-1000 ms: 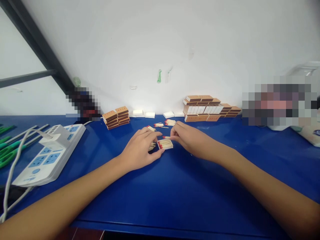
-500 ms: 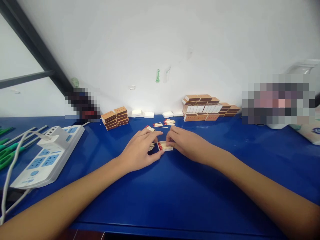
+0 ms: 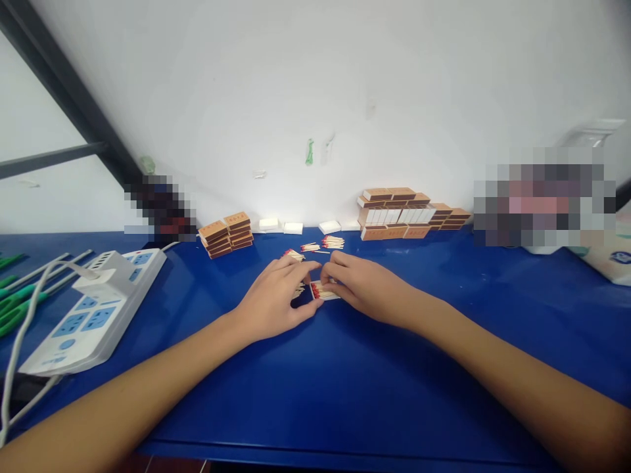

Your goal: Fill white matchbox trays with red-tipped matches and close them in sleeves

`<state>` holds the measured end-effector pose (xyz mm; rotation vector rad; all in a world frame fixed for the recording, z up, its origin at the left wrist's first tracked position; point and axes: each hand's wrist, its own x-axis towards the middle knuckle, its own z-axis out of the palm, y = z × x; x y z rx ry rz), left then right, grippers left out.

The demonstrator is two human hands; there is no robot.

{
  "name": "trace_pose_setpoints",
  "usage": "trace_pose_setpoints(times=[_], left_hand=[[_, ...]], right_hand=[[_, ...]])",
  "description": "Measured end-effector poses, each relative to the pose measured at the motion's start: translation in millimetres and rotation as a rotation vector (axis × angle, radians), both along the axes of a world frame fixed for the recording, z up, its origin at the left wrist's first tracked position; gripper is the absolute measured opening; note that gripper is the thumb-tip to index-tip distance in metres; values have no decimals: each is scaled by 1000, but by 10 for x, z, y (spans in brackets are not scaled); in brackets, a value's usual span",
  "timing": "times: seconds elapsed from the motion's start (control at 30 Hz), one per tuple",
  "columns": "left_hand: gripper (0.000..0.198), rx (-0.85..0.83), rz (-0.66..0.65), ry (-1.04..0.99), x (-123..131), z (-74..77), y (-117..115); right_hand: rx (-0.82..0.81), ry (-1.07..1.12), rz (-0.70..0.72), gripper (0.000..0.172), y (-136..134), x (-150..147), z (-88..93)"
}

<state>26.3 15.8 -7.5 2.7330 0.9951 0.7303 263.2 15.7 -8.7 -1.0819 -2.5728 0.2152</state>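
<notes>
A small white matchbox tray (image 3: 331,296) lies on the blue table, with several red-tipped matches (image 3: 321,290) side by side in it. My left hand (image 3: 276,295) steadies the tray at its left end, the thumb on the near corner and the forefinger curved over the far side. Fingers bent together, my right hand (image 3: 362,289) is over the tray's right part and hides it; what its fingertips pinch, if anything, cannot be made out. Loose matches (image 3: 299,289) show partly behind my left hand. Farther back lie small match piles (image 3: 334,242) (image 3: 310,247).
Matchboxes are stacked at the back left (image 3: 225,234) and, in a larger stack, at the back right (image 3: 394,215). White trays (image 3: 293,228) line the wall. A white power strip (image 3: 98,315) and green-handled scissors (image 3: 20,302) lie at the left.
My right hand has shifted slightly left over the tray, with its fingers curled further over the matches. My left hand stays on the tray's left end.
</notes>
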Motion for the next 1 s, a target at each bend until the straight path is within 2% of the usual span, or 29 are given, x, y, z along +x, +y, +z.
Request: trace_pose_setpoints(times=[0.27,0.43,0.5,0.6,0.63,0.7,0.8,0.9,1.0], left_hand=[[46,-1,-7,-1,-4,0,5],[47,1,-8,-3,-20,-5,1],[46,2,-7,-5,-23,-5,-4],[45,7,-5,2,-23,-4,-15],[46,9,-7,4,-22,-4,-18],[48,10,-14,2,-22,-6,-23],[48,13,-14,0,-25,-6,-24],[47,20,-4,-1,-27,-5,-19],[45,48,-11,1,-29,-11,-12]], right_hand=[[-32,5,22,17,-9,7,14],[14,86,-28,15,60,108,192],[131,186,-205,20,181,307,305],[398,365,-695,25,426,750,413],[440,416,-861,26,507,909,419],[373,463,-1154,24,644,1198,381],[291,467,-1305,31,770,1495,242],[208,466,-1399,40,834,1630,96],[135,468,-1441,34,879,1680,18]])
